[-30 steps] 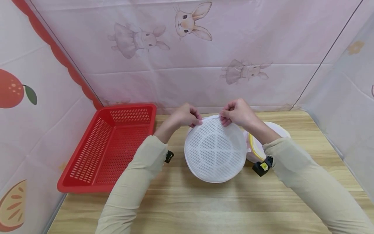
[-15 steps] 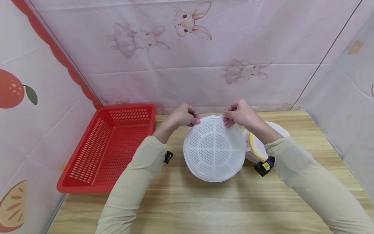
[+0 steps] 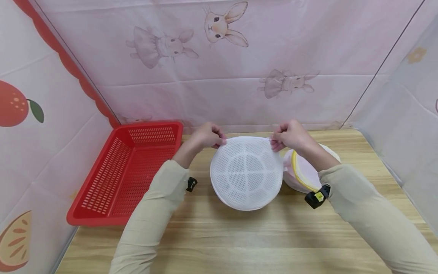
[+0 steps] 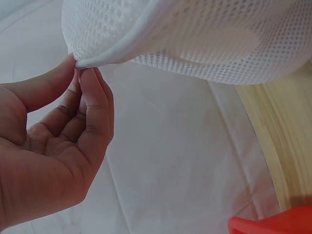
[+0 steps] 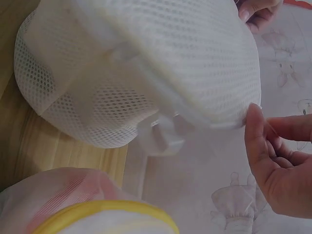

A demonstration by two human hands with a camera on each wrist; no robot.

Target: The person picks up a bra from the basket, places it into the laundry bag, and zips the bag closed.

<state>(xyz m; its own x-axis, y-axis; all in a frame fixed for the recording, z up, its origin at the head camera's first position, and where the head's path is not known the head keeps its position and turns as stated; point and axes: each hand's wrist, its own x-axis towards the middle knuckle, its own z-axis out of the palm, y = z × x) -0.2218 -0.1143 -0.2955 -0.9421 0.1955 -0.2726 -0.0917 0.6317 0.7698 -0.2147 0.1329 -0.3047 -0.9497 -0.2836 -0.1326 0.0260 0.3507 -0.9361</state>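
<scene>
A round white mesh laundry bag point(image 3: 246, 173) is held tilted above the table, its flat mesh face toward me in the head view. My left hand point(image 3: 209, 136) pinches its upper left rim between thumb and fingertips, as the left wrist view shows on the bag's piped edge point(image 4: 117, 52). At the upper right rim, the thumb and fingers of my right hand point(image 3: 290, 135) pinch the edge. A small white loop point(image 5: 163, 136) hangs from the bag's side in the right wrist view. Whether anything is inside the bag, I cannot tell.
To the right lies a second bag point(image 3: 304, 173), pale pink and white with yellow trim, partly hidden by my right forearm. A red plastic basket point(image 3: 76, 213) with slotted walls stands at the left. Behind the wooden table point(image 3: 253, 243) rises a rabbit-print cloth backdrop point(image 3: 226, 99).
My hands have moved apart along the rim, the left hand to the left and the right hand to the right. The white mesh bag has shifted slightly left, and its upper edge is stretched wider.
</scene>
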